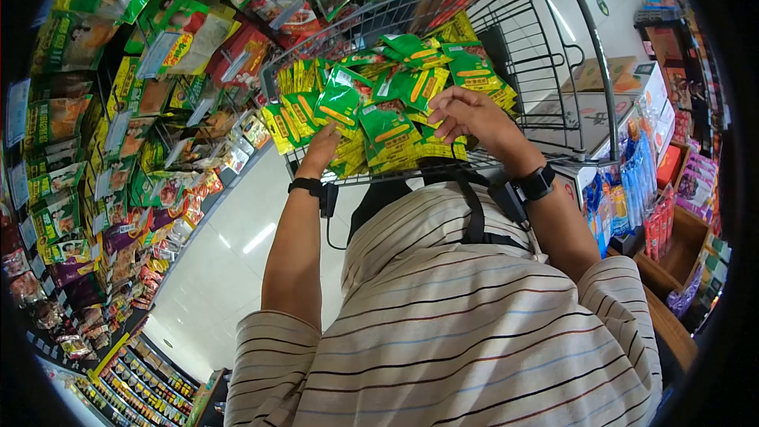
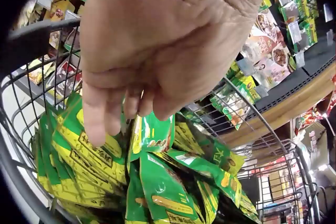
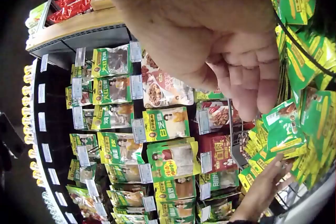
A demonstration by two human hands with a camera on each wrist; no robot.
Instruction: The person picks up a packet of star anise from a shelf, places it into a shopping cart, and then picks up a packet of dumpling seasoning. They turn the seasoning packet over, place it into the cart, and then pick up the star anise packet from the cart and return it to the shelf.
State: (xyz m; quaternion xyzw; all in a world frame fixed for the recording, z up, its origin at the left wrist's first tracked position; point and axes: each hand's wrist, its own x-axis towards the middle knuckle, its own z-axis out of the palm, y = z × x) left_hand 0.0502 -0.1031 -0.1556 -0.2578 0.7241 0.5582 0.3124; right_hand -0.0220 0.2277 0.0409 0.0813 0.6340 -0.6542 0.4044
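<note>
A heap of green-and-yellow snack packets [image 1: 387, 126] fills the near end of a wire shopping cart [image 1: 553, 63]. My left hand [image 1: 320, 150] is at the left of the heap, fingertips right at the lower edge of a green packet [image 1: 338, 99]. From the left wrist, the fingers of the left hand [image 2: 126, 87] point down over upright packets [image 2: 152, 129]; I cannot tell whether they pinch one. My right hand [image 1: 478, 119] hovers above the heap's right side with loosely bent fingers and holds nothing. The right wrist view shows its palm [image 3: 210, 40] bare.
Shelves of hanging snack packets [image 1: 150, 103] with price tags line the left. Cardboard boxes [image 1: 609, 87] and blue bagged goods [image 1: 624, 174] stand right of the cart. A wooden bin [image 1: 684, 253] is at the far right. Tiled floor [image 1: 245, 237] shows below the cart.
</note>
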